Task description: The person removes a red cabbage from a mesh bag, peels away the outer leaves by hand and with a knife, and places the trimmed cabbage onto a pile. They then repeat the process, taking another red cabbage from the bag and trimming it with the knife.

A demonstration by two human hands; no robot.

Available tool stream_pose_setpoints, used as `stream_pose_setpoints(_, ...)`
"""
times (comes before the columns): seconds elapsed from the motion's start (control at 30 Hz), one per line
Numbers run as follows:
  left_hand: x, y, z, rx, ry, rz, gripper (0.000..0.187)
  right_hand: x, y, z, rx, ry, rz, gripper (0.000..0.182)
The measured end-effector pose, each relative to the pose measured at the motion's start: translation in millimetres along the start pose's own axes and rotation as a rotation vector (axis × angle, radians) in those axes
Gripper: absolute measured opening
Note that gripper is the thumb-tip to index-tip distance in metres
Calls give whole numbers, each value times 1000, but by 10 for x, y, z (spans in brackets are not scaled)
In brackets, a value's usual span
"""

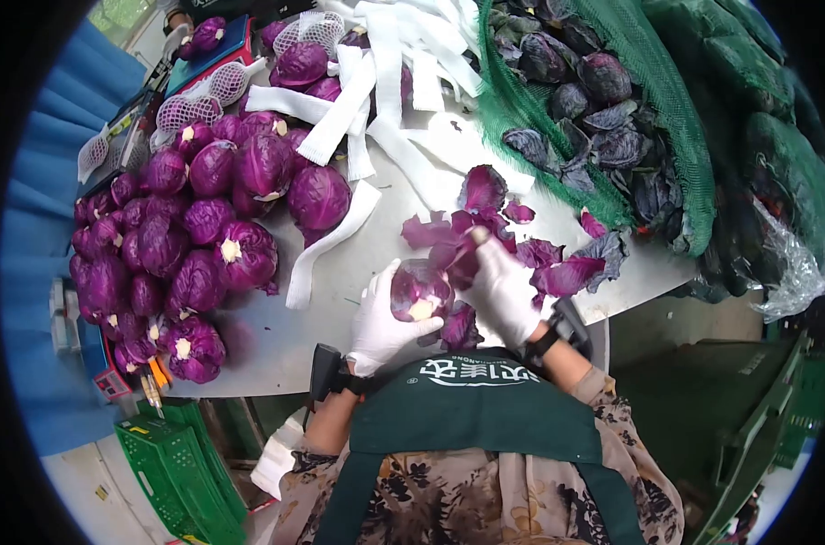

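Note:
My left hand point(382, 320), in a white glove, is wrapped around the side of a red cabbage point(421, 289); its pale cut stem faces me. Close to its right, my right hand point(505, 292), also gloved, is closed on a loose purple cabbage leaf point(458, 259) that looks slightly blurred. A small tan tip point(479, 235) shows at the top of my right fingers; what it belongs to I cannot make out. Peeled leaves point(567, 274) lie beyond and right of that hand. Another leaf point(460, 327) rests on the table below the cabbage.
A large pile of red cabbages point(163, 245) covers the table's left. White foam net sleeves point(385, 86) lie at the back. A green mesh bag point(694, 154) of dark outer leaves stands at right. Green crates point(172, 468) are below left. Another person's gloved hand point(176, 41) is at the far left.

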State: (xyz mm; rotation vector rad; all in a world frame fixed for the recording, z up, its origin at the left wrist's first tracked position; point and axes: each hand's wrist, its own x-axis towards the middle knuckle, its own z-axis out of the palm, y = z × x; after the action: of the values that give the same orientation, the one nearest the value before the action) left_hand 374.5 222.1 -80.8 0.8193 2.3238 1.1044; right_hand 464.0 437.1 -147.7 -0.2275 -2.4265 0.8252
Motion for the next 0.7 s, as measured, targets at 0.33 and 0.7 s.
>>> stream_pose_setpoints(0.33, 82, 15, -51, -2, -47, -12, 105, 367, -698, -583, 367, -413, 321, 69)
stream_pose_setpoints(0.7, 66, 203, -6, 250, -146, 24, 105, 483, -676, -488, -50, -556, 109, 21)
